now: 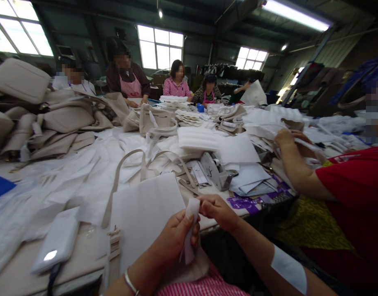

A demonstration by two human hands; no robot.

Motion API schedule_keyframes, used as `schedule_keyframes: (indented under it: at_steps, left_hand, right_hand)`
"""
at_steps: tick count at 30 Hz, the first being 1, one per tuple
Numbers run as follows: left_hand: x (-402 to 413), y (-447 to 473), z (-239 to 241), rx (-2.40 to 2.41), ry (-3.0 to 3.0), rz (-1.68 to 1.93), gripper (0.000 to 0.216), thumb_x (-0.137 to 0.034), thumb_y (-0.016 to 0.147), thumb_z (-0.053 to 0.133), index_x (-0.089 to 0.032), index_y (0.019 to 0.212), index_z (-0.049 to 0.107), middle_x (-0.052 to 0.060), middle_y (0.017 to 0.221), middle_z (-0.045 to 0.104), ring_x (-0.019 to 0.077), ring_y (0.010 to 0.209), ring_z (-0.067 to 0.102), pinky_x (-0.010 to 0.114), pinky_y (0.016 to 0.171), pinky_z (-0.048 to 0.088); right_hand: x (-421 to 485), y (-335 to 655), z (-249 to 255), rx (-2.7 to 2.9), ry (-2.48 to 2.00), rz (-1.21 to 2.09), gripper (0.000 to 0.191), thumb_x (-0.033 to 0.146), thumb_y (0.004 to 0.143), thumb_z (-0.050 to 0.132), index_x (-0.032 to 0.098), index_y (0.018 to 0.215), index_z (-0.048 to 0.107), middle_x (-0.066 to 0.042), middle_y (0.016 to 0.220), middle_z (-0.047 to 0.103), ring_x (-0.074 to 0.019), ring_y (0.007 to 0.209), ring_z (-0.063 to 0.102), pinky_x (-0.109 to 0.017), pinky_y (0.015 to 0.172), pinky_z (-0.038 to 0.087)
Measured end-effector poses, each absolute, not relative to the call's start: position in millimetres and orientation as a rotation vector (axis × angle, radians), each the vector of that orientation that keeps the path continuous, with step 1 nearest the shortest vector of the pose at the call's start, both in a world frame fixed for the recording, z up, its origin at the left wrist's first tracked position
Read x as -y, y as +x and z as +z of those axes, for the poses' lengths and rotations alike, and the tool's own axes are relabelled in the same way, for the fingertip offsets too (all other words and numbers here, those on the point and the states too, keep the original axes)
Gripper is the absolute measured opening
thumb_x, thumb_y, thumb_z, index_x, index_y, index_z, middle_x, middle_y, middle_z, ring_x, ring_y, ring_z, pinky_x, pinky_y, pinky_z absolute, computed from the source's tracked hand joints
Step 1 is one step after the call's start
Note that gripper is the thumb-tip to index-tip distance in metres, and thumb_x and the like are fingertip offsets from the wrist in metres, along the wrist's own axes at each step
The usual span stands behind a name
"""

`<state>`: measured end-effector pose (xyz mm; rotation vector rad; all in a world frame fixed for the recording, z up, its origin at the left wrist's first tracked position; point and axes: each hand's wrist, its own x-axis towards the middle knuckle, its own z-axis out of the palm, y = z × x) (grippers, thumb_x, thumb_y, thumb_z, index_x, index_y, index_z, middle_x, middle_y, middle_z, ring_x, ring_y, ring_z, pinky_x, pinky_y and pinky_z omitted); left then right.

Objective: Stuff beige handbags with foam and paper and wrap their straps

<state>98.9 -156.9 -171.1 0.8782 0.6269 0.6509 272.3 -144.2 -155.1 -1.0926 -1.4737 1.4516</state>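
A narrow white foam strip (192,209) stands upright in my left hand (178,232), folded lengthwise, with the thumb pressed on its front. My right hand (218,210) is closed in a pinch at the strip's upper right edge, its fingertips partly hidden. Under and behind my hands lies a beige bag with long straps (116,181), leaning toward me. A white foam sheet (146,209) covers most of its face. Near my left wrist is a strap with a buckle (114,242). The lower end of the strip hangs below my left fingers.
A tape dispenser (216,170) stands beyond my right hand, beside white sheets (249,179). At left lie a white phone-like device (58,240) and piled beige bags (68,117). A co-worker in a red shirt (355,181) works close at right; several people sit across the table.
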Motion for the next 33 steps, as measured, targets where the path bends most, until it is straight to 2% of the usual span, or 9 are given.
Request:
schedule_keyframes:
  at_steps: [3, 8, 11, 16, 20, 24, 27, 30, 33]
  left_hand:
    - [156.6, 98.1, -163.0, -0.651, 1.052, 0.601, 0.040, -0.054, 0.089, 0.051, -0.015, 0.081, 0.057, 0.001, 0.066, 0.058, 0.0111, 0.056, 0.054, 0.023, 0.054, 0.042]
    - [161.8, 84.7, -156.3, -0.600, 1.005, 0.464, 0.051, -0.056, 0.090, 0.045, -0.011, 0.099, 0.067, 0.011, 0.091, 0.070, 0.0183, 0.076, 0.061, 0.029, 0.072, 0.047]
    - [166.6, 78.9, -155.9, -0.649, 1.034, 0.390, 0.053, -0.054, 0.092, 0.041, -0.009, 0.094, 0.070, 0.009, 0.084, 0.069, 0.0163, 0.072, 0.057, 0.028, 0.072, 0.044]
    - [169.2, 81.8, -154.1, -0.801, 1.224, 0.341, 0.034, -0.043, 0.087, 0.054, -0.012, 0.079, 0.066, 0.003, 0.072, 0.064, 0.0138, 0.065, 0.052, 0.026, 0.065, 0.039]
    - [172.0, 86.3, -156.2, -0.924, 1.349, 0.347, 0.024, -0.032, 0.085, 0.053, -0.013, 0.075, 0.063, 0.000, 0.070, 0.061, 0.0138, 0.065, 0.050, 0.025, 0.063, 0.037]
    - [175.5, 86.9, -164.2, -0.977, 1.313, 0.404, 0.023, -0.031, 0.084, 0.051, -0.013, 0.077, 0.063, -0.001, 0.068, 0.057, 0.0132, 0.064, 0.048, 0.025, 0.062, 0.037]
    - [176.3, 86.4, -169.1, -0.972, 1.288, 0.438, 0.025, -0.034, 0.084, 0.052, -0.013, 0.080, 0.065, -0.001, 0.069, 0.058, 0.0134, 0.064, 0.048, 0.025, 0.062, 0.037]
    - [176.4, 87.9, -170.3, -0.923, 1.285, 0.466, 0.024, -0.032, 0.084, 0.052, -0.013, 0.082, 0.066, 0.000, 0.072, 0.062, 0.0140, 0.066, 0.050, 0.025, 0.062, 0.039]
    - [177.3, 90.5, -170.1, -0.930, 1.299, 0.491, 0.024, -0.030, 0.084, 0.049, -0.013, 0.078, 0.065, 0.001, 0.069, 0.061, 0.0143, 0.064, 0.051, 0.025, 0.060, 0.040]
  right_hand:
    - [148.8, 268.4, -144.6, 1.542, -1.212, 1.349, 0.037, 0.051, 0.081, 0.063, 0.016, 0.071, 0.061, 0.001, 0.060, 0.054, -0.0111, 0.055, 0.047, -0.022, 0.053, 0.038]
    - [151.8, 273.8, -142.6, 1.513, -1.276, 1.040, 0.033, 0.043, 0.085, 0.060, 0.015, 0.067, 0.058, 0.003, 0.059, 0.044, -0.0099, 0.057, 0.040, -0.022, 0.054, 0.034]
    - [154.1, 278.0, -144.7, 1.524, -1.297, 0.981, 0.032, 0.041, 0.085, 0.060, 0.014, 0.069, 0.059, 0.003, 0.061, 0.042, -0.0102, 0.059, 0.038, -0.023, 0.056, 0.033]
    - [159.1, 273.2, -143.8, 1.546, -1.344, 0.946, 0.032, 0.040, 0.086, 0.059, 0.015, 0.065, 0.057, 0.004, 0.059, 0.041, -0.0100, 0.059, 0.039, -0.023, 0.055, 0.032]
    - [162.2, 275.0, -148.1, 1.480, -1.338, 1.018, 0.032, 0.042, 0.084, 0.063, 0.014, 0.068, 0.058, 0.004, 0.061, 0.042, -0.0095, 0.059, 0.038, -0.022, 0.056, 0.033]
    - [168.2, 285.7, -159.8, 1.289, -1.096, 1.453, 0.041, 0.053, 0.080, 0.065, 0.014, 0.094, 0.064, 0.005, 0.063, 0.045, -0.0073, 0.052, 0.035, -0.021, 0.050, 0.032]
    - [176.1, 286.2, -168.1, 1.288, -0.961, 1.700, 0.043, 0.052, 0.075, 0.071, 0.014, 0.094, 0.067, 0.002, 0.069, 0.055, -0.0100, 0.059, 0.048, -0.024, 0.061, 0.043]
    - [183.7, 275.4, -174.5, 1.299, -1.008, 1.681, 0.032, 0.041, 0.073, 0.075, 0.014, 0.088, 0.069, -0.002, 0.076, 0.065, -0.0161, 0.072, 0.059, -0.031, 0.077, 0.048]
    - [188.0, 260.8, -179.5, 1.293, -1.213, 1.463, 0.025, 0.035, 0.073, 0.074, 0.012, 0.083, 0.068, -0.002, 0.074, 0.065, -0.0159, 0.069, 0.058, -0.029, 0.068, 0.048]
